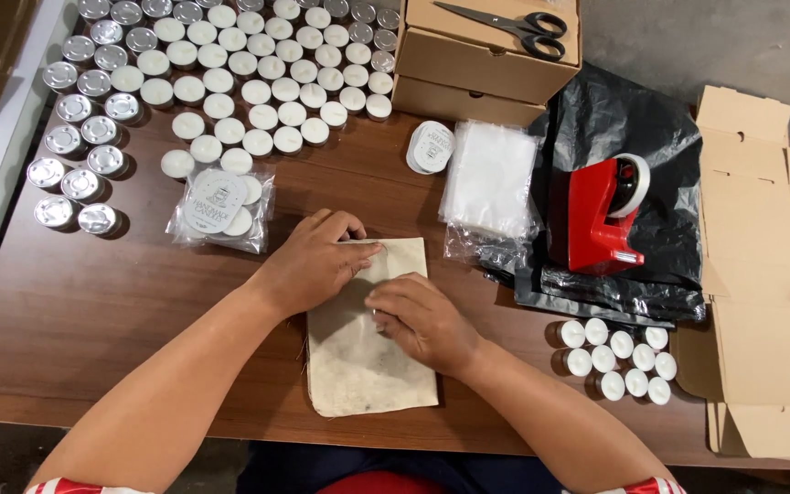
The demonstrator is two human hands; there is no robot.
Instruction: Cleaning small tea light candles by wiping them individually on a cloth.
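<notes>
Both hands rested on a cream cloth pouch [368, 343] lying flat at the table's [93, 311] near edge. The left hand [317, 261] pinched its top edge; the right hand [422, 320] pressed down, fingers curled. A clear bag [221, 209] nearby held tealight candles.

Both hands lay on cloth pouch [369, 343] at front of worktop [93, 311]. Left hand [317, 261] pinched pouch's top edge; right hand [422, 320] pressed flat on middle. Bagged candles [219, 210] just left of left hand. Loose tealights [249, 73] filled rear left. Clear bags [491, 178] beside red tape dispenser [601, 215] on black plastic [624, 119]. Scissors [509, 27] on box [482, 59]. Small tealight group [619, 359] right of right hand.
</notes>
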